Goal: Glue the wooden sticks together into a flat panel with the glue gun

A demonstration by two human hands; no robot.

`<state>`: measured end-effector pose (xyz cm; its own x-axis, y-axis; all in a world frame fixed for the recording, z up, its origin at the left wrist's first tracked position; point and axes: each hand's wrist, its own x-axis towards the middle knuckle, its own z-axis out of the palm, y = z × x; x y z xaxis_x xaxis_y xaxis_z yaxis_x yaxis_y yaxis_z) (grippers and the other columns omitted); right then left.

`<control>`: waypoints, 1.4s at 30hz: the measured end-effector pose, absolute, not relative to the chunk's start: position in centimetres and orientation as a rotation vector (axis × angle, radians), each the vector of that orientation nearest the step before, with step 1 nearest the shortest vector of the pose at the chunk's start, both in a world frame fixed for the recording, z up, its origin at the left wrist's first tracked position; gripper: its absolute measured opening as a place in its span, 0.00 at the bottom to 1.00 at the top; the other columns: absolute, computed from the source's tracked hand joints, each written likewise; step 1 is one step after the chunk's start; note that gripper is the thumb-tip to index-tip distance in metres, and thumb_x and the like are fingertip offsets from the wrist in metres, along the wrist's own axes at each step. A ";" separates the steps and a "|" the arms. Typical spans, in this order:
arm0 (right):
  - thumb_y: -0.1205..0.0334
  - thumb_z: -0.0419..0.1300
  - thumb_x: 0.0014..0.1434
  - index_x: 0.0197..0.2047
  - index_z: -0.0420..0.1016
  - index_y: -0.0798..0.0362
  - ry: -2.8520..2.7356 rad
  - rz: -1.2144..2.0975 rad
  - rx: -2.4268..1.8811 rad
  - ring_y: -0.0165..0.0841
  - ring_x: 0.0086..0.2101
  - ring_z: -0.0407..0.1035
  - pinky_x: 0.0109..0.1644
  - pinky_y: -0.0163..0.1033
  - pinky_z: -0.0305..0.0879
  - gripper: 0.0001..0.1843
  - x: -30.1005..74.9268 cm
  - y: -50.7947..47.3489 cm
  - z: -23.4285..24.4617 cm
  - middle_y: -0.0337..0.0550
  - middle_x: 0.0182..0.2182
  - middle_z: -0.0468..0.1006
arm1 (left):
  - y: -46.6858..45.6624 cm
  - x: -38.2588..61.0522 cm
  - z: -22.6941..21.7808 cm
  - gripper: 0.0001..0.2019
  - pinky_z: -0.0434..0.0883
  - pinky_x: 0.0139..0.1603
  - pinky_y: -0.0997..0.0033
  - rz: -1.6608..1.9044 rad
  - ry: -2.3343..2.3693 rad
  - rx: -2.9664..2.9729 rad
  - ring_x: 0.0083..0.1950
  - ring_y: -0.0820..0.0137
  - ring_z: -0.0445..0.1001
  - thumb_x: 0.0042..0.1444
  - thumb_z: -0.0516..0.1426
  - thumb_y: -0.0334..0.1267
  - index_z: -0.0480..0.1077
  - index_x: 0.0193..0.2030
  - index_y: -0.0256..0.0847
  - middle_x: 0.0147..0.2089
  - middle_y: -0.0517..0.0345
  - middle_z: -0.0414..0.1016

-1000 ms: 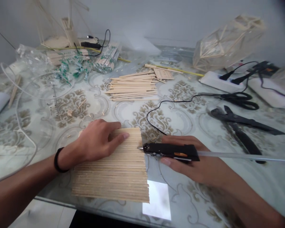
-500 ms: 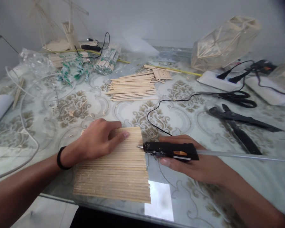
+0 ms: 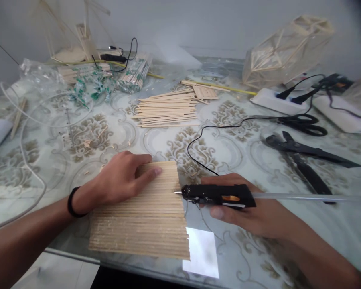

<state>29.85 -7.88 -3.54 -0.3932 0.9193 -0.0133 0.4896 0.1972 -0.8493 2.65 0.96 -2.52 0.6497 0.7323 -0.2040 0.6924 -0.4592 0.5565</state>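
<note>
On the glass-topped, damask-patterned counter [image 3: 246,160] by a grey wall [image 3: 198,24], the left hand [image 3: 120,180] lies flat, grip open, on a pale wooden stick mat [image 3: 147,224]; the right hand [image 3: 255,218], grip closed, holds a black glue gun [image 3: 218,194] at its edge.

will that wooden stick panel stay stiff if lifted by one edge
The stick panel is thin strips laid side by side, so it is probably light and may flex or split along the seams. Flat under the left hand, it should slide, not roll.

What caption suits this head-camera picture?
Left hand rests on a wooden stick mat; right hand holds a black glue gun at its edge.
</note>
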 end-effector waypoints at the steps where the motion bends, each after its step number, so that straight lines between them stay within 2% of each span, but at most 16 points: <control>1: 0.45 0.64 0.63 0.26 0.77 0.45 -1.972 1.101 -1.313 0.36 0.23 0.68 0.28 0.41 0.68 0.17 29.9 -7.9 -3.7 0.39 0.22 0.71 | 1.0 2.6 -2.6 0.25 0.49 0.29 0.67 0.088 1.111 2.258 0.24 0.73 0.55 0.68 0.49 0.56 0.56 0.25 0.41 0.21 0.65 0.56; 6: 0.48 0.63 0.64 0.29 0.78 0.45 -2.015 1.068 -1.317 0.36 0.23 0.70 0.28 0.40 0.70 0.15 30.1 -8.0 -4.2 0.38 0.22 0.72 | 1.4 2.4 -2.8 0.25 0.50 0.30 0.67 0.117 1.136 2.277 0.24 0.73 0.55 0.68 0.49 0.57 0.57 0.25 0.41 0.20 0.65 0.57; 15: 0.49 0.63 0.64 0.26 0.78 0.44 -2.092 0.974 -1.284 0.36 0.22 0.69 0.27 0.40 0.69 0.16 29.9 -7.9 -4.1 0.37 0.21 0.73 | 1.5 2.3 -2.9 0.25 0.51 0.29 0.68 0.159 1.144 2.253 0.24 0.74 0.56 0.67 0.50 0.57 0.58 0.25 0.41 0.20 0.65 0.57; 31: 0.50 0.63 0.63 0.29 0.79 0.45 -2.043 0.978 -1.384 0.36 0.24 0.73 0.27 0.39 0.72 0.13 30.0 -7.9 -4.1 0.37 0.23 0.76 | 1.0 2.6 -2.7 0.25 0.48 0.31 0.66 0.019 1.155 2.300 0.24 0.72 0.54 0.66 0.48 0.59 0.57 0.26 0.42 0.21 0.64 0.56; 33: 0.49 0.64 0.62 0.30 0.81 0.44 -2.011 0.957 -1.404 0.37 0.26 0.76 0.30 0.40 0.76 0.12 30.0 -7.9 -4.1 0.37 0.25 0.80 | 0.9 2.6 -2.7 0.24 0.49 0.31 0.66 0.011 1.144 2.305 0.24 0.72 0.54 0.66 0.48 0.59 0.57 0.26 0.42 0.21 0.64 0.56; 38: 0.47 0.67 0.60 0.40 0.86 0.40 -1.909 0.907 -1.459 0.43 0.38 0.83 0.47 0.45 0.82 0.10 29.8 -8.2 -4.7 0.38 0.37 0.87 | 1.0 2.7 -2.5 0.24 0.48 0.30 0.66 0.012 1.104 2.324 0.24 0.73 0.54 0.66 0.47 0.57 0.55 0.26 0.42 0.21 0.64 0.55; 42: 0.41 0.69 0.57 0.45 0.87 0.40 -1.851 0.792 -1.601 0.48 0.43 0.82 0.49 0.51 0.82 0.17 30.3 -8.9 -6.2 0.41 0.41 0.87 | 0.7 2.7 -2.5 0.24 0.48 0.30 0.66 0.003 1.092 2.328 0.23 0.73 0.54 0.67 0.48 0.57 0.57 0.26 0.41 0.21 0.64 0.56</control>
<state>30.25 -8.91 -6.17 -0.1283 0.9911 0.0349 0.6591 0.1116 -0.7438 2.74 0.72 -2.51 0.6677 0.7089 -0.2272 0.7074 -0.5093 0.4901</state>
